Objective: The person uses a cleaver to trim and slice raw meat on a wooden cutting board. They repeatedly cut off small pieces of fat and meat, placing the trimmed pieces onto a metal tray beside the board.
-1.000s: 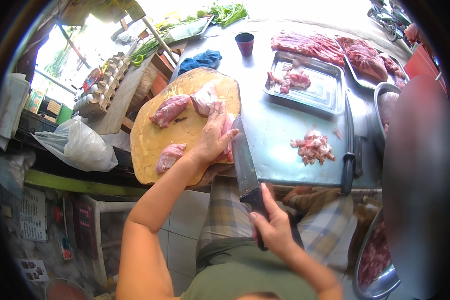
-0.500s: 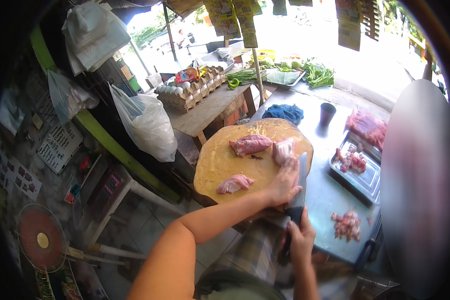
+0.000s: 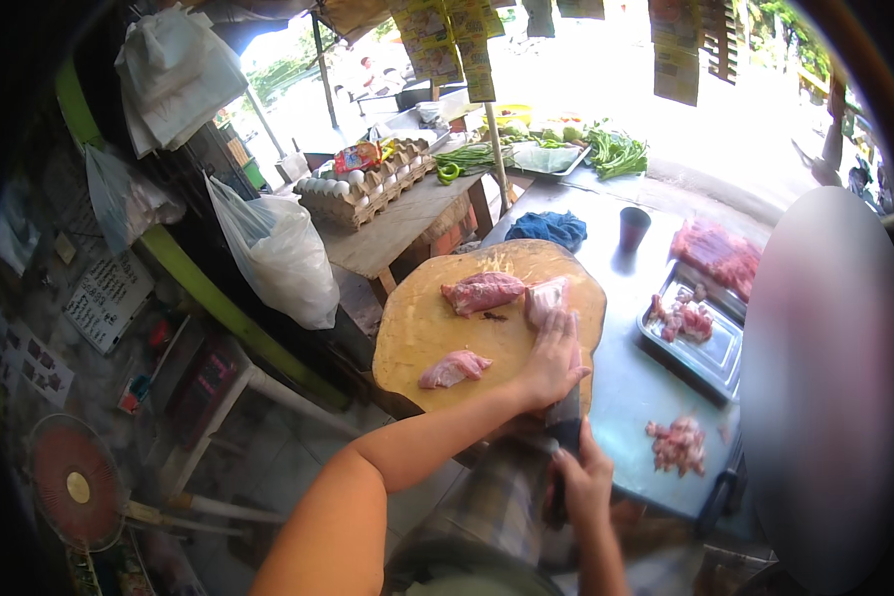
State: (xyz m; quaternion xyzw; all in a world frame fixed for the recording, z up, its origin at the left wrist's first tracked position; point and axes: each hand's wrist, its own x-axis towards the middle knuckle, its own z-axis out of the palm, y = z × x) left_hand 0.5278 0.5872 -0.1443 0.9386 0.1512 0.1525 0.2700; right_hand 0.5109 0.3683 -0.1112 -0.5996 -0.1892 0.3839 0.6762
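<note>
A round wooden chopping board [image 3: 417, 328] carries three pieces of raw meat: one [image 3: 483, 292] near the middle, one [image 3: 453, 369] near its front, one [image 3: 545, 298] at its right. My left hand [image 3: 553, 360] lies flat on the right-hand piece, pressing it to the board. My right hand [image 3: 582, 480] grips the dark handle of a big knife [image 3: 564, 434], whose blade runs up under my left hand along the board's right edge.
A metal tray [image 3: 710, 353] with meat scraps and a small meat pile [image 3: 677, 444] sit on the steel counter to the right. A dark cup [image 3: 633, 228], blue cloth [image 3: 548, 228], egg trays [image 3: 353, 189], greens [image 3: 616, 151] and a hanging plastic bag [image 3: 280, 260] stand around.
The view has swung left and up, from the counter toward the stall's left side. My hands keep their hold on the meat and the knife at the board's right edge.
</note>
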